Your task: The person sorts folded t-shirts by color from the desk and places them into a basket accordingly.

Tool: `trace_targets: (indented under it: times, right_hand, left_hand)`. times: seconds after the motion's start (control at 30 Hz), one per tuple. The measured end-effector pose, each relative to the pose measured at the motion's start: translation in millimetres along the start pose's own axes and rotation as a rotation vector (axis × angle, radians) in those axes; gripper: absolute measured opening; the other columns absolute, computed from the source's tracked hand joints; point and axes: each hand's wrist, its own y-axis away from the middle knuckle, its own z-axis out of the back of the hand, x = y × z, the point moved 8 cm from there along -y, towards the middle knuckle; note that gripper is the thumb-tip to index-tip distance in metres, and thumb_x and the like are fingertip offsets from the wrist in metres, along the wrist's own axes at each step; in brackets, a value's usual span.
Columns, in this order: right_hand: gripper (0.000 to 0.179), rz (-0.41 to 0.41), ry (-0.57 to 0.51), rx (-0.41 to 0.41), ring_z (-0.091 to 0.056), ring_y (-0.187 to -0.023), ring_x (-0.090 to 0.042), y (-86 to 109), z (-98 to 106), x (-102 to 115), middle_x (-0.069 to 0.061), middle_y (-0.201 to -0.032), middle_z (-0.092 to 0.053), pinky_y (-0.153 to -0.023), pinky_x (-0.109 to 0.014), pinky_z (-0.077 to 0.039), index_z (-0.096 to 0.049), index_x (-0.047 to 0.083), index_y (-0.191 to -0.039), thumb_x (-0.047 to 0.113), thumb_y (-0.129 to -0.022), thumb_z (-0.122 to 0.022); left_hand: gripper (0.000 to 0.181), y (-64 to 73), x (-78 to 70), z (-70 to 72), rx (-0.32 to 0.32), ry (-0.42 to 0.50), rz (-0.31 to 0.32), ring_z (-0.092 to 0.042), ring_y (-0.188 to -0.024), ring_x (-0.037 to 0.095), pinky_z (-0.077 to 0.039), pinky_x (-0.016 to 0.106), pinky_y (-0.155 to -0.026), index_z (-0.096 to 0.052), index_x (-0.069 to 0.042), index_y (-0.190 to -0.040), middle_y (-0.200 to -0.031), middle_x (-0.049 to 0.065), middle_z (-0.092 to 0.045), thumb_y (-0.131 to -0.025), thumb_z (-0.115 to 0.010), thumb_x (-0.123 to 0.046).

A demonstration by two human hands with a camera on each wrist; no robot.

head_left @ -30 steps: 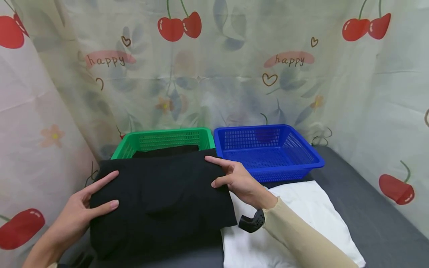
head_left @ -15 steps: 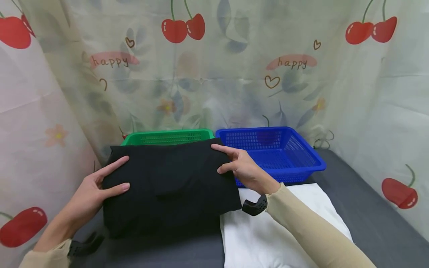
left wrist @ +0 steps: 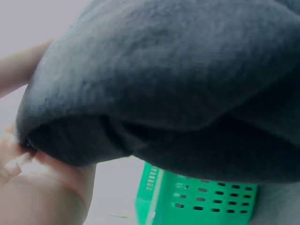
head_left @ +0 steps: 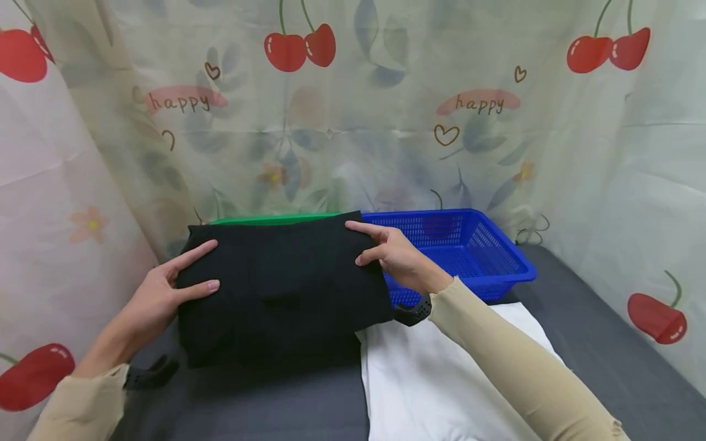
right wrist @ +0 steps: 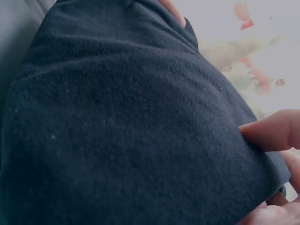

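While both hands bear it up by its two sides, a wide, folded piece of soft black fabric (head_left: 287, 282) hangs between them, tilted so that its broad face shows in the head view. The left hand (head_left: 157, 300) grips its left edge, thumb and forefinger apart on the near face, the other fingers out of sight behind. The right hand (head_left: 399, 260) pinches the right edge near the upper corner, forefinger along the top, thumb lower on the face; the right wrist view shows fingers tucked round the far side.

The fabric's top edge slopes up to the right and hides most of a green plastic basket with slotted walls (head_left: 270, 218), only its back rim showing above. Whether fabric and basket touch, I cannot tell. The left wrist view shows a sagging fold with the basket's slots just past it.

On the right, a blue rectangular plastic basket with mesh walls (head_left: 499, 277) has its left part behind the fabric and right hand, its right end in plain view. The fabric's lower right corner overlaps, in the head view, a flat white folded cloth (head_left: 436, 380). Dark grey table covering (head_left: 265, 407) shows in front of the fabric and along the right, up to a pale, cherry-printed curtain (head_left: 380, 153)
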Motion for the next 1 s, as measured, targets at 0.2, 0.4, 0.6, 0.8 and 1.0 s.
trace_targets:
  times: [0.2, 0.4, 0.6, 0.8, 1.0]
  right_hand:
    - [0.072, -0.007, 0.0, 0.004, -0.056, -0.121, -0.027, -21.4, 3, 11, -0.006, -0.138, -0.054, -0.098, -0.044, -0.045, -0.055, 0.02, -0.143, -0.015, -0.081, -0.067]
    - [0.067, -0.028, 0.027, 0.007, -0.055, -0.121, -0.027, -43.8, 4, 13, -0.008, -0.14, -0.051, -0.098, -0.044, -0.046, -0.048, 0.019, -0.147, -0.011, -0.089, -0.063]
    - [0.064, 0.011, -0.018, -0.031, -0.053, -0.123, -0.027, -71.7, 7, 25, -0.007, -0.147, -0.044, -0.095, -0.045, -0.048, -0.049, 0.019, -0.147, -0.011, -0.092, -0.06]
    - [0.065, 0.03, -0.064, -0.08, -0.05, -0.127, -0.026, -96.0, 9, 10, -0.009, -0.148, -0.043, -0.096, -0.041, -0.047, -0.051, 0.015, -0.145, -0.016, -0.089, -0.061]
    - [0.066, -0.01, 0.051, -0.131, -0.053, -0.122, -0.027, -104.0, 8, -14, -0.012, -0.143, -0.048, -0.094, -0.038, -0.048, -0.051, 0.013, -0.145, -0.016, -0.087, -0.062]
  left_hand:
    - [0.068, -19.3, -8.8, 9.7, 0.007, 0.052, 0.004, -0.051, -0.125, 0.012, -0.049, 0.029, -0.091, -0.034, -0.03, -0.154, -0.155, 0.006, -0.032, -0.097, -0.065, -0.01]
    - [0.069, -40.7, -11.3, 21.1, -0.021, 0.037, 0.018, -0.053, -0.12, 0.012, -0.05, 0.028, -0.088, -0.034, -0.026, -0.155, -0.154, 0.013, -0.03, -0.096, -0.067, -0.014]
    - [0.071, -68.1, -16.7, 40.7, -0.07, 0.026, 0.027, -0.05, -0.121, 0.014, -0.05, 0.026, -0.087, -0.033, -0.025, -0.155, -0.156, 0.015, -0.026, -0.095, -0.069, -0.017]
    - [0.074, -89.5, -6.8, 57.3, -0.065, -0.041, 0.065, -0.048, -0.124, 0.017, -0.05, 0.025, -0.087, -0.03, -0.028, -0.156, -0.157, 0.015, -0.024, -0.094, -0.069, -0.021]
    - [0.08, -99.9, 15.5, 57.8, -0.013, -0.246, 0.172, -0.042, -0.13, 0.033, -0.047, 0.037, -0.094, -0.023, -0.027, -0.158, -0.158, 0.017, -0.021, -0.093, -0.07, -0.033]
